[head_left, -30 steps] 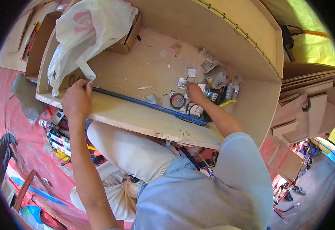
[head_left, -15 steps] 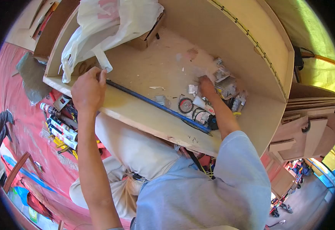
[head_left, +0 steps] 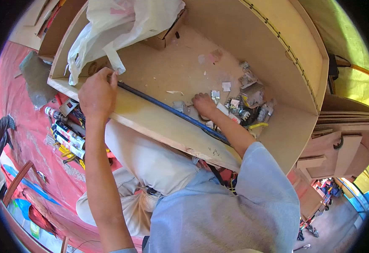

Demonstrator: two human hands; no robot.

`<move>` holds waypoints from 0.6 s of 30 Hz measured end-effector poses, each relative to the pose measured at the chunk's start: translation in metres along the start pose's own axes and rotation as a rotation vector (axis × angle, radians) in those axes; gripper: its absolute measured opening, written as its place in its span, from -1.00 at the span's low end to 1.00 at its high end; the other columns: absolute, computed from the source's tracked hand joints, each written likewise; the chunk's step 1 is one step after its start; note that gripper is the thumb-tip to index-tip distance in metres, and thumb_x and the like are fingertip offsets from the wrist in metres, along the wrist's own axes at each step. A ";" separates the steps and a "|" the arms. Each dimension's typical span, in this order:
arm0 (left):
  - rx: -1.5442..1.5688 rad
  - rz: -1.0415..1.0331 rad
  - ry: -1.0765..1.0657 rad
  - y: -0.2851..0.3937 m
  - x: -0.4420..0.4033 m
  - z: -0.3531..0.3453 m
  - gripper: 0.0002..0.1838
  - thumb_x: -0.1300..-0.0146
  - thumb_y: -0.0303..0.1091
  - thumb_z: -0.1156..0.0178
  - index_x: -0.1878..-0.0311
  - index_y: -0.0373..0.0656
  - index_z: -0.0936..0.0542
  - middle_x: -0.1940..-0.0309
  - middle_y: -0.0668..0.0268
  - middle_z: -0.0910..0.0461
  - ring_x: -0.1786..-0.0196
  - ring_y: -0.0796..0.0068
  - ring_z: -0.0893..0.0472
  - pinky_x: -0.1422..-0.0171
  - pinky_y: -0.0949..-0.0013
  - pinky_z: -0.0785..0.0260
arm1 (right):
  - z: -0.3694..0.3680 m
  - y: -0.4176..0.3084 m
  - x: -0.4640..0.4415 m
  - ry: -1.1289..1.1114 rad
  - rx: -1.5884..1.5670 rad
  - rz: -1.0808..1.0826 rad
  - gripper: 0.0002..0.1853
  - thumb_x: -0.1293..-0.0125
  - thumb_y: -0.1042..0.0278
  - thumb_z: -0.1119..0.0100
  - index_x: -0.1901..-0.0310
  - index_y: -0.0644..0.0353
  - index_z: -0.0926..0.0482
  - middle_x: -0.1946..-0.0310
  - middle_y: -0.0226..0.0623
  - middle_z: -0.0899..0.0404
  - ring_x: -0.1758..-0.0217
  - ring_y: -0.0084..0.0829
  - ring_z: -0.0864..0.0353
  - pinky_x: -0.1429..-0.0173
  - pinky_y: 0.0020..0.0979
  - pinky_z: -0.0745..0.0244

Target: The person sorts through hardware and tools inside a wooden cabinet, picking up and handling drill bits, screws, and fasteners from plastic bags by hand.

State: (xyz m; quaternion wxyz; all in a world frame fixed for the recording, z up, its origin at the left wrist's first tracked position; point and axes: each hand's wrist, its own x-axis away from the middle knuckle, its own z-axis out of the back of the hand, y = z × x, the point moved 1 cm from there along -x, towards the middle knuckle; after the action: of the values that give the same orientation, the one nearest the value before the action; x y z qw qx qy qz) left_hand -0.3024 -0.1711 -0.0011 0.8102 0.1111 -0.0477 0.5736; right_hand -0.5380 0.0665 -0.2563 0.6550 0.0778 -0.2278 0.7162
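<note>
My left hand is closed at the front rim of the wooden box, round the near end of a dark blue rod. The rod slants along the inside of the front wall. Inside the box, my right hand is over small items, fingers curled down; anything in its fingertips is hidden. Small clear packets lie just left of it, and a silvery packet lies to its right. A heap of small parts and packets fills the right corner.
A white plastic bag covers the box's left end, beside a cardboard box. Tubes and tools lie on the red floor covering to the left. Wooden offcuts are stacked at the right.
My right hand has moved from the heap toward the front left of the box, now covering the spot by the round disc. My left hand stays at the rod's end.
</note>
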 end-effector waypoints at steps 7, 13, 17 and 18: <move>0.026 -0.030 0.037 -0.002 0.001 -0.001 -0.72 -0.27 -0.06 -0.05 0.20 -0.01 -0.63 0.31 0.13 -0.64 0.18 0.08 -0.61 0.10 0.10 -0.41 | 0.004 0.032 0.001 0.147 -0.643 -0.241 -0.92 -0.15 0.45 -0.08 0.35 0.24 -0.52 0.30 -0.24 -0.56 0.19 -0.26 -0.57 0.09 -0.24 -0.49; 0.046 -0.016 -0.004 -0.002 0.000 -0.001 -0.72 -0.27 -0.07 -0.04 0.19 -0.01 -0.63 0.30 0.14 -0.64 0.17 0.08 -0.61 0.09 0.10 -0.41 | 0.038 0.079 0.030 -0.082 -1.677 -0.247 -0.85 -0.16 0.46 -0.13 0.23 0.23 -0.44 0.33 -0.29 -0.55 0.21 -0.44 -0.60 0.13 -0.42 -0.53; 0.049 0.005 -0.020 -0.003 0.000 0.000 -0.71 -0.27 -0.06 -0.04 0.17 0.00 -0.64 0.29 0.14 -0.64 0.17 0.08 -0.61 0.08 0.11 -0.42 | 0.022 0.081 0.022 -0.115 -1.279 -0.255 -0.94 -0.13 0.50 -0.12 0.34 0.22 -0.48 0.35 -0.32 -0.56 0.27 -0.45 -0.59 0.16 -0.43 -0.52; 0.050 0.002 -0.017 -0.003 0.000 0.000 -0.71 -0.27 -0.06 -0.04 0.17 0.00 -0.64 0.29 0.14 -0.64 0.17 0.08 -0.61 0.07 0.11 -0.42 | 0.018 0.078 0.019 -0.150 -1.123 -0.292 -0.96 -0.11 0.51 -0.12 0.37 0.22 -0.49 0.35 -0.31 -0.56 0.29 -0.44 -0.58 0.17 -0.43 -0.52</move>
State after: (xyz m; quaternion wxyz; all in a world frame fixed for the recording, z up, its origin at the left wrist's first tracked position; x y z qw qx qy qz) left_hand -0.2996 -0.1725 -0.0013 0.8062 0.1361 -0.0403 0.5744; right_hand -0.6195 0.0734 -0.2498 0.6698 -0.2001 -0.6054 0.3805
